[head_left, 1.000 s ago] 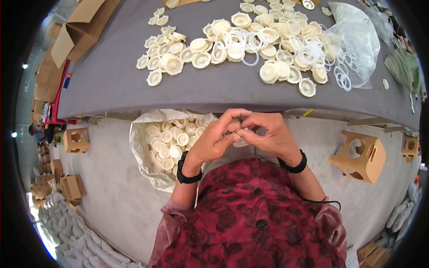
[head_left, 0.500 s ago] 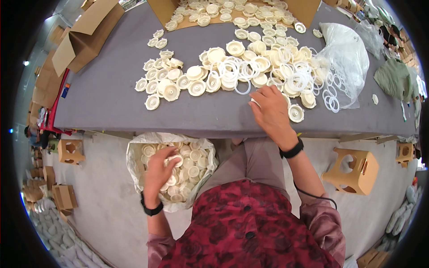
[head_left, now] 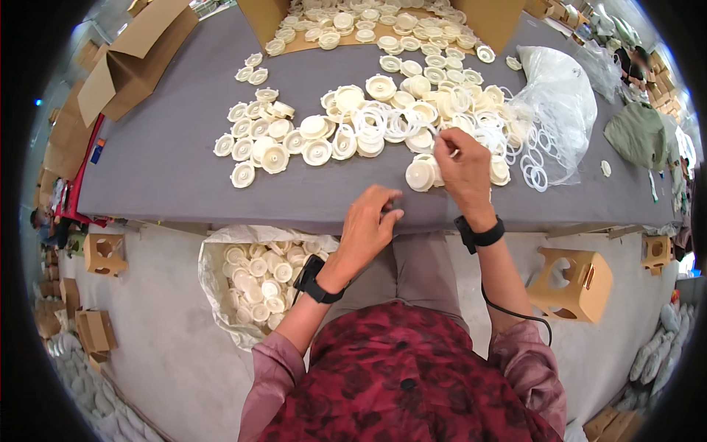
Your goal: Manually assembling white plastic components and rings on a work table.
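My left hand (head_left: 370, 230) hovers over the table's near edge, thumb and fingers apart, nothing visible in it. Slightly blurred, my right hand (head_left: 465, 168) is over the near side of the pile with its fingers curled together; what they pinch, if anything, is hidden. Just left of its palm lies a cream round plastic cap (head_left: 420, 174). Beyond the fingertips, translucent white rings (head_left: 372, 121) lie loose on many similar caps. Below the table edge, an open white sack (head_left: 213, 283) holds a heap of caps, left of my legs.
The grey-covered table (head_left: 169, 166) carries a cluster of caps (head_left: 275, 158) at left. An open carton (head_left: 261, 22) full of caps stands at the far side. A clear plastic bag (head_left: 563, 96) with rings lies right. A brown stool (head_left: 571, 286) stands on the floor at right.
My left hand has left the sack and moved up and right to the table edge. My right hand has shifted slightly right, and a cap now shows beside it.
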A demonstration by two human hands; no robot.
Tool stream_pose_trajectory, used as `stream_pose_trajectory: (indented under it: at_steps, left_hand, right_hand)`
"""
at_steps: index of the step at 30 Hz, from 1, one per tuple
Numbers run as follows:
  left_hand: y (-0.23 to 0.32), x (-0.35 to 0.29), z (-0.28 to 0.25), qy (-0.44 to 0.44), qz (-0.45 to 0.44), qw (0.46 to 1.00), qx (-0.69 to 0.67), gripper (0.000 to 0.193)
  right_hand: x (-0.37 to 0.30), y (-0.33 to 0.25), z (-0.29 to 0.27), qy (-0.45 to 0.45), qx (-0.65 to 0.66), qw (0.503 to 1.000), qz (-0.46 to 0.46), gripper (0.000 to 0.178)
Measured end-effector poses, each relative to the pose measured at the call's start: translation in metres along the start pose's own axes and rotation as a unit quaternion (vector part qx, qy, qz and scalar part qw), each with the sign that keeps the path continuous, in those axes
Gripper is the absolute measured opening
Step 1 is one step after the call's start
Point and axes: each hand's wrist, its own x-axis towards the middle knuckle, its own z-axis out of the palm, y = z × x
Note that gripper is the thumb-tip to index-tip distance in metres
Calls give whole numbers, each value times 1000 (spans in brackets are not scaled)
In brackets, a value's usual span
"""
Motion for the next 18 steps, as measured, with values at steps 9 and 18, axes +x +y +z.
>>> stream_pose_trajectory:
  at_steps: [9, 18]
  left_hand:
    - [-17, 48, 40, 79, 66, 987, 127, 43]
    - [-15, 55, 45, 51, -12, 996, 68, 32]
  right_hand:
    - [-41, 23, -42, -84, 235, 936, 248, 10]
    - [-59, 35, -20, -101, 127, 971, 175, 13]
